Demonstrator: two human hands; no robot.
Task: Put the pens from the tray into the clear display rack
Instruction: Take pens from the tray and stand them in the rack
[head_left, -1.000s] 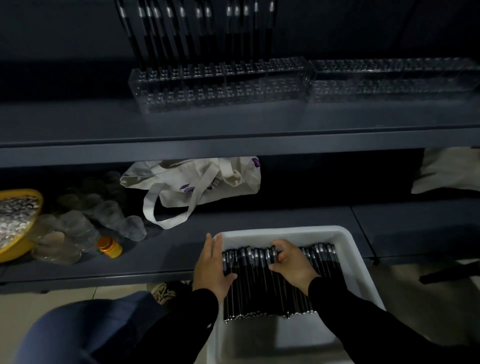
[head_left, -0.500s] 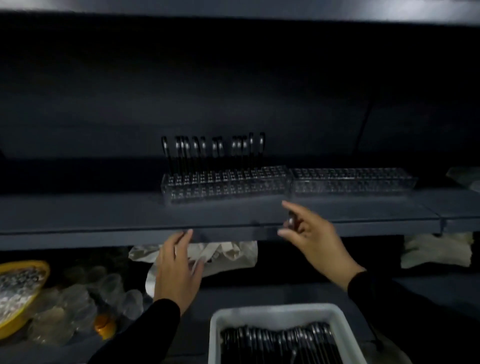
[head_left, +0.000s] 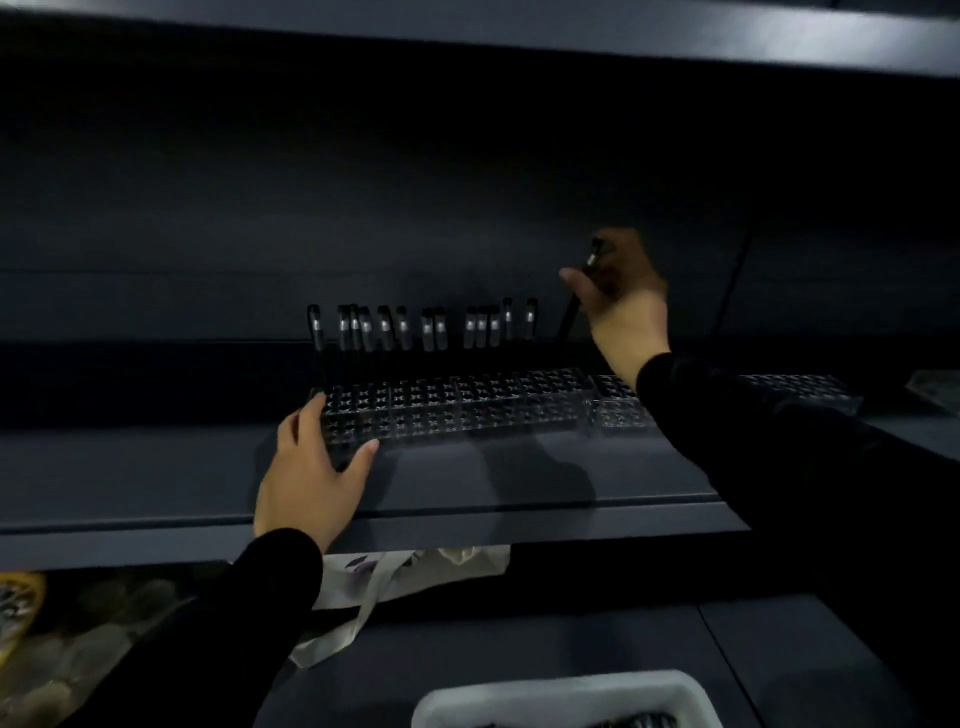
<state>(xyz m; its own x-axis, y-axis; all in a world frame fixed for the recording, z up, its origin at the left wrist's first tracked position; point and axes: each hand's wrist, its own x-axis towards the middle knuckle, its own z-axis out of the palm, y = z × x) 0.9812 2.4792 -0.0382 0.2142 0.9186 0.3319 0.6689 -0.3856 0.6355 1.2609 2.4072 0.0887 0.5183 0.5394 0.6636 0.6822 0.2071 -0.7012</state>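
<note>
A clear display rack (head_left: 467, 408) stands on the dark middle shelf, with several black pens (head_left: 426, 332) upright in its back row. My left hand (head_left: 311, 473) rests at the rack's left front corner, thumb along its front, fingers against its left end. Above the rack's right end, my right hand (head_left: 623, 306) pinches a black pen (head_left: 576, 301), held tilted with its tip pointing down toward the rack. The white tray (head_left: 561, 699) shows at the bottom edge, a few pens just visible inside.
A second clear rack (head_left: 800, 389) adjoins the first on the right. Below the shelf lie a white tote bag (head_left: 395, 577), clear cups and a yellow bowl (head_left: 21, 597) at the left. Another shelf hangs overhead.
My right hand rose from the shelf edge with the pen to above the rack's right end. My left hand moved up onto the shelf to the rack's left corner. The view tilted upward.
</note>
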